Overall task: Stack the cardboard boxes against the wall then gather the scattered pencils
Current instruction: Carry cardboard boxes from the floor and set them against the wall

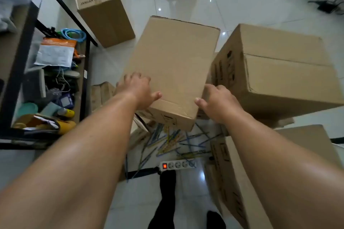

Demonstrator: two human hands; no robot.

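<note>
White tile floor (pixel 186 5) lay below; left hand (pixel 138 92) and right hand (pixel 217 102) clasped the near corners of the cardboard box (pixel 173 57) between them, pencils (pixel 173 140) scattered just beneath.

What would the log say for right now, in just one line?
step: box stacking | left hand: grips cardboard box, near-left corner | right hand: grips near-right corner | pencils: scattered below box, not yet gathered
</note>
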